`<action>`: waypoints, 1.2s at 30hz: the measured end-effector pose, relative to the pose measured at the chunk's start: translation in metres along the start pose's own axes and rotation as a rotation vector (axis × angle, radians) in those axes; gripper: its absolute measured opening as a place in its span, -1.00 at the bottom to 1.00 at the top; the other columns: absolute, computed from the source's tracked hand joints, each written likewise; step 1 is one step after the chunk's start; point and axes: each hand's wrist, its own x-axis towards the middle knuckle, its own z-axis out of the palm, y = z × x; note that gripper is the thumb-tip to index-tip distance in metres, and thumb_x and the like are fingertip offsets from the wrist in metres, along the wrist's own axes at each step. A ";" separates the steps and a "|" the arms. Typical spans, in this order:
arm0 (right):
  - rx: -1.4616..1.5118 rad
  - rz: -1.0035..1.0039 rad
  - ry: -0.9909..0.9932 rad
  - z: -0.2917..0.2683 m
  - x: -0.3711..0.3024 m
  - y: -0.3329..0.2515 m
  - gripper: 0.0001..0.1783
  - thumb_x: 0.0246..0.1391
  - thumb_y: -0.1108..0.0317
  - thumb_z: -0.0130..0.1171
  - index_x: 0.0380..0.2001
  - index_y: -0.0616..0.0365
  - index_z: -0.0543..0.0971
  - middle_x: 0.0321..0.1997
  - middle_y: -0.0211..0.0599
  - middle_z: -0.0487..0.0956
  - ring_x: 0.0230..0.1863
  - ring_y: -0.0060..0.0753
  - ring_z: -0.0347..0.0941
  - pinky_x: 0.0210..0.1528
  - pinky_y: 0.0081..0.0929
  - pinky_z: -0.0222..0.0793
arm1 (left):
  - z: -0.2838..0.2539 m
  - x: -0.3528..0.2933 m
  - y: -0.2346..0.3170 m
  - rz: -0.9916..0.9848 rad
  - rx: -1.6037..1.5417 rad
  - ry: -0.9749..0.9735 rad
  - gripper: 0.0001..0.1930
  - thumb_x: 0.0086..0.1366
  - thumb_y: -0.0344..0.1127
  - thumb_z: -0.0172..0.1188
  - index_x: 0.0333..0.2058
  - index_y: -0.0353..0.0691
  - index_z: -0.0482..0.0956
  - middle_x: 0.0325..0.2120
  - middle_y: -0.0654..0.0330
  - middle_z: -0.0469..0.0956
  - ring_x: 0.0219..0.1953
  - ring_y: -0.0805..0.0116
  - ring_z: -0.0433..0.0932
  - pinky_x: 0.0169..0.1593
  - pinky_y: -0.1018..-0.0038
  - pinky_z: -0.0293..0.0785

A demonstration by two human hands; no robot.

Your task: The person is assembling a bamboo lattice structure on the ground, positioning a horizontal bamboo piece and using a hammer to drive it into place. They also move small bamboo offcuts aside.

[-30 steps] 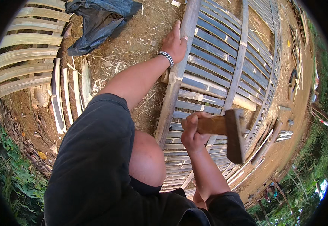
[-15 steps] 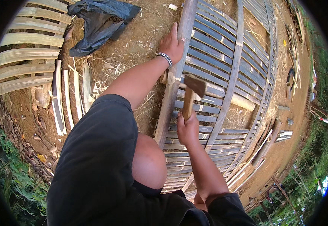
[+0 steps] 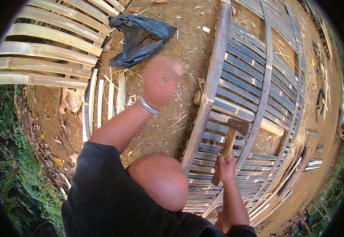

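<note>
My right hand point(image 3: 225, 166) is wrapped round the wooden handle of a hatchet point(image 3: 238, 127), whose dark metal head hovers over the slats of a bamboo panel point(image 3: 241, 75). My left hand point(image 3: 162, 81), with a chain bracelet at the wrist, is smeared by motion. It hangs over the dirt, off the panel and just below a black plastic bag point(image 3: 142, 39); its fingers cannot be made out. Under the panel's near rail point(image 3: 207, 93) lies a thick bamboo pole point(image 3: 272, 126), crosswise, with its near end poking out left of the rail.
Another slatted bamboo panel point(image 3: 53, 53), paler, stands at the upper left. Loose split bamboo strips point(image 3: 100, 102) lie beside it on the dirt. More bamboo pieces point(image 3: 294, 173) are scattered beyond the panel on the right. Green plants point(image 3: 26, 181) grow at the lower left.
My left hand has let go of the panel's rail and swung left over the dirt. The hatchet stays in my right hand. The view has shifted, so the panels and bag sit further right.
</note>
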 end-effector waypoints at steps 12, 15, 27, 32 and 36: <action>0.009 0.085 -0.063 0.014 -0.020 0.011 -0.82 0.29 0.43 0.10 -0.08 0.17 0.43 -0.52 -0.45 0.45 -0.62 -0.63 0.35 -0.58 -0.54 0.31 | -0.051 0.113 -0.181 -0.376 0.892 -0.731 -0.73 0.27 -0.23 0.17 -0.10 -0.05 0.73 -0.13 -0.05 0.66 -0.04 -0.06 0.63 0.08 0.18 0.52; -0.054 0.051 -0.083 0.013 -0.025 0.020 -0.81 0.27 0.41 0.11 -0.08 0.19 0.46 -0.51 -0.41 0.46 -0.59 -0.61 0.38 -0.54 -0.48 0.33 | -0.041 0.112 -0.186 -0.460 0.914 -0.779 -0.69 0.25 -0.25 0.15 -0.07 -0.05 0.72 -0.08 -0.11 0.63 0.00 -0.10 0.61 0.10 0.13 0.51; -0.309 -0.091 -0.026 -0.001 -0.032 0.030 -0.70 0.23 0.30 0.18 -0.04 0.20 0.49 -0.44 -0.23 0.56 -0.44 -0.32 0.52 -0.34 -0.32 0.45 | -0.057 0.112 -0.268 -0.294 1.099 -0.813 -0.65 0.34 -0.21 0.01 -0.22 -0.33 0.70 -0.15 -0.27 0.61 -0.06 -0.23 0.62 0.04 -0.02 0.52; -0.180 -0.022 -0.024 -0.010 -0.032 0.038 -0.71 0.20 0.26 0.18 -0.11 0.23 0.52 -0.24 0.06 0.62 -0.14 0.10 0.58 -0.05 -0.17 0.45 | -0.055 0.117 -0.251 -0.236 1.185 -0.845 -0.63 0.33 -0.15 0.09 -0.26 -0.38 0.70 -0.23 -0.35 0.59 -0.12 -0.28 0.62 0.00 -0.04 0.52; -0.141 0.012 -0.023 -0.016 -0.034 0.042 -0.73 0.18 0.28 0.19 -0.14 0.23 0.51 -0.26 0.06 0.61 -0.16 0.09 0.58 -0.06 -0.15 0.45 | -0.041 0.120 -0.218 -0.297 1.205 -0.803 -0.59 0.34 -0.09 0.08 -0.26 -0.39 0.69 -0.23 -0.37 0.58 -0.12 -0.30 0.61 0.00 -0.03 0.51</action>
